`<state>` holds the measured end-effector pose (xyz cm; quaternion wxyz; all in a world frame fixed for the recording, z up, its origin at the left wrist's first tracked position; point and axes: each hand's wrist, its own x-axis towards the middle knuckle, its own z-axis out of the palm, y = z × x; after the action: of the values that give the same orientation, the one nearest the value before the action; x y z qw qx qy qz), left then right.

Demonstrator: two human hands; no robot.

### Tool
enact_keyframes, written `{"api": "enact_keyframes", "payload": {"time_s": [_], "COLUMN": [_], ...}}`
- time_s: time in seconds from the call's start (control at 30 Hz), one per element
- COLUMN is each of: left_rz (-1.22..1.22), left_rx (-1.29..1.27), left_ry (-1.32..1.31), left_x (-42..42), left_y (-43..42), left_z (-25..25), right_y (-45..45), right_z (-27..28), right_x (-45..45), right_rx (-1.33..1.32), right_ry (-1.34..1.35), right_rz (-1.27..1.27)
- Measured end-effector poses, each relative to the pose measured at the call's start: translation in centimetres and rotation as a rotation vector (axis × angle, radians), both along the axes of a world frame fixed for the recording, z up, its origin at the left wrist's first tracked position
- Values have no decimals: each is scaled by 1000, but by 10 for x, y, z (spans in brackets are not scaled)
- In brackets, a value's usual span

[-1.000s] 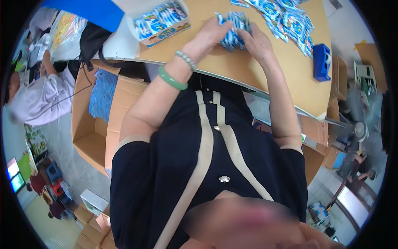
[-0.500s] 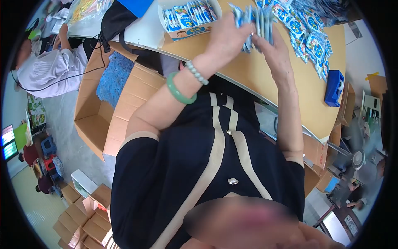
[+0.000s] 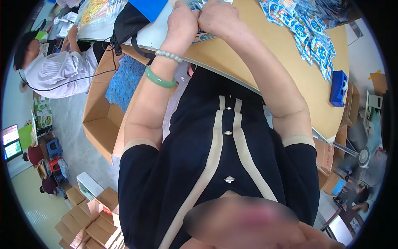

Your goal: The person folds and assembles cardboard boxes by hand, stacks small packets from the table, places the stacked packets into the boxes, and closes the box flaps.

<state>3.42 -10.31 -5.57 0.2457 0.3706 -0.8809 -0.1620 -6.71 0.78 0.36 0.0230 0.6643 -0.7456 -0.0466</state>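
Both my hands are over the small white carton (image 3: 206, 37), whose blue-printed front edge shows beneath them. My left hand (image 3: 182, 23), with a beaded bracelet and a green bangle on its arm, is curled at the carton's left side. Right beside it, my right hand (image 3: 219, 18) is bent down with its fingers closed. Blue and white packets (image 3: 196, 4) show between the two hands, which are closed around them; most of the fingertips are hidden. More loose packets (image 3: 304, 35) lie in a heap on the table to the right.
A blue tape dispenser (image 3: 339, 88) stands on the right edge of the table (image 3: 265, 62). An open cardboard box (image 3: 99, 124) with blue netted material (image 3: 124, 81) is below the table's left side. A person in a white striped shirt (image 3: 58, 74) sits at the far left.
Both hands have moved left from mid-table to the carton, carrying the stack of packets. They now cover most of the carton.
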Motion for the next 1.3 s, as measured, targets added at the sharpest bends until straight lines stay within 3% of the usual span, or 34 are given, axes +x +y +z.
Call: {"api": "enact_keyframes", "payload": {"time_s": [0.1,0.17,0.23,0.33,0.5,0.6,0.7,0.8,0.87,0.93,1.07,1.13,1.2,1.3], "left_rz": [18,-67,-108,-410,-382,-296,-251,-267,-302,-315,-366,-421,-383,-329], "left_rx": [-100,-172,-204,-50,28,-267,-337,-379,-385,-392,-312,-166,-190,-238], "left_ry": [-45,121,203,165,149,203,272,224,56,69,87,79,142,251], "left_x": [12,22,30,53,52,45,42,46,53,53,58,60,56,49], "left_y": [26,40,45,39,40,51,38,32,29,27,33,37,35,31], "left_z": [23,28,32,34,47,51,33,25,25,26,39,52,44,32], "right_y": [8,9,9,22,30,15,2,5,14,22,30,38,42,37], "right_z": [1,-4,-14,8,58,33,-7,-17,-16,-12,22,36,46,21], "right_x": [20,22,9,12,13,1,-2,14,14,15,3,0,-3,-10], "right_rx": [-217,-322,-268,-173,70,136,137,-242,-318,-461,-173,-109,0,-46], "right_ry": [-4,-5,-63,-150,-285,-253,-174,-139,-133,-131,-422,-418,-420,-436], "right_rz": [-186,-274,-260,-280,-302,-251,-194,-213,-182,-101,-166,-103,2,-94]}}
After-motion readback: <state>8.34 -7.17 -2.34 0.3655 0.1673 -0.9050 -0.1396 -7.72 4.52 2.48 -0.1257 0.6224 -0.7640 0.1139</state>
